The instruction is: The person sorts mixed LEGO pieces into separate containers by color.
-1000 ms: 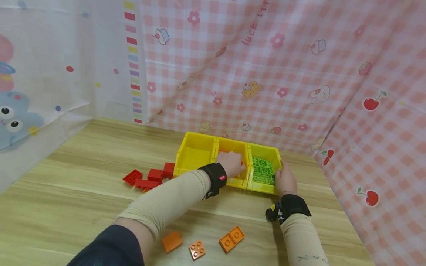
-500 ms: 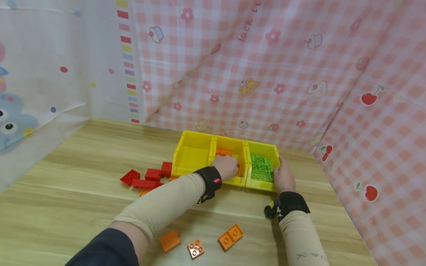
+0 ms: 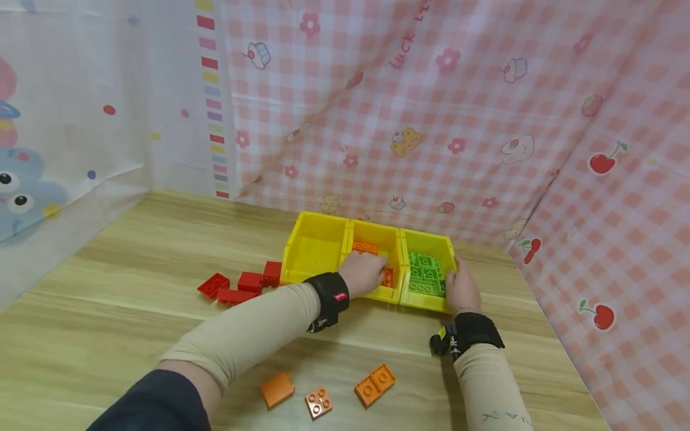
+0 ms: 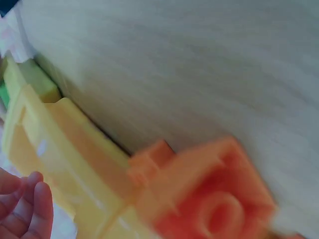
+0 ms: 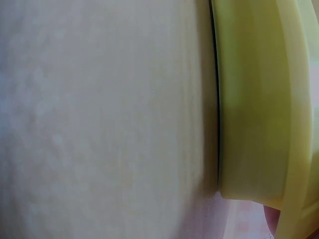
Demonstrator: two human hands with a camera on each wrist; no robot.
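Note:
My left hand hovers over the front of the middle yellow bin. Its fingers curl loosely in the left wrist view, with nothing seen between them. Inside that bin lie orange toy bricks, partly covered by the hand. My right hand grips the side of the right yellow bin, thumb at the rim; its other fingers are mostly hidden. Green toy bricks fill that bin's floor. A blurred orange brick looms close in the left wrist view.
The left yellow bin adjoins the middle one, with several red bricks beside it on the wooden table. Nearer me lie orange bricks. A pink checked cloth hangs close behind the bins.
My left hand has drawn back leftward and toward me within the middle bin, uncovering more orange bricks. My right hand keeps its grip on the right bin.

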